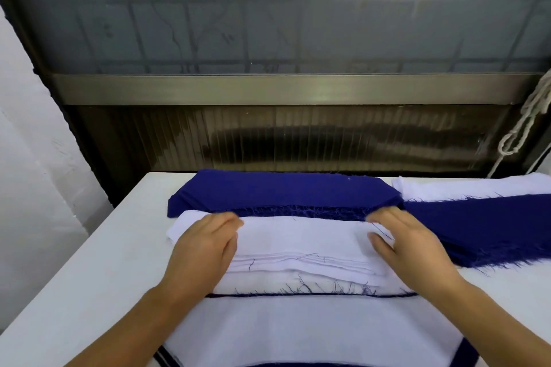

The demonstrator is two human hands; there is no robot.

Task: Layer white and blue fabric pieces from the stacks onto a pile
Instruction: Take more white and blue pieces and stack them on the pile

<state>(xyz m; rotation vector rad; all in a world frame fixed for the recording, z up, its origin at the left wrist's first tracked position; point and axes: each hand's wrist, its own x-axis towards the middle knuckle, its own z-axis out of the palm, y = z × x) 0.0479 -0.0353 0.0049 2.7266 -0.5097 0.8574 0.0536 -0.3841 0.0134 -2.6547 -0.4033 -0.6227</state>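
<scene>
Head view of a white table (98, 250) set against a frosted window (268, 9) with a metal sill (283, 88). Nearest the person lies the layered pile (298, 331), its top sheet white with thin blue edges showing at the sides and along the far edge. Beyond it sits the white stack (301, 244), several white pieces whose near edges are stepped and flecked with loose blue threads. Behind that lies the blue stack (283, 191), its frayed near edge touching the white stack. To the right, a second blue piece (483, 229) spreads across the table with a fringed margin, and a further white fabric (465, 186) lies behind it near the table's far right corner. A knotted cord (527, 116) hangs at the right edge of the window. The left hand (205, 247) rests on the left end of the white stack, fingers extended and relaxed, holding nothing. The right hand (408, 244) rests on the right end likewise, fingers straight, thumb spread, gripping nothing.
</scene>
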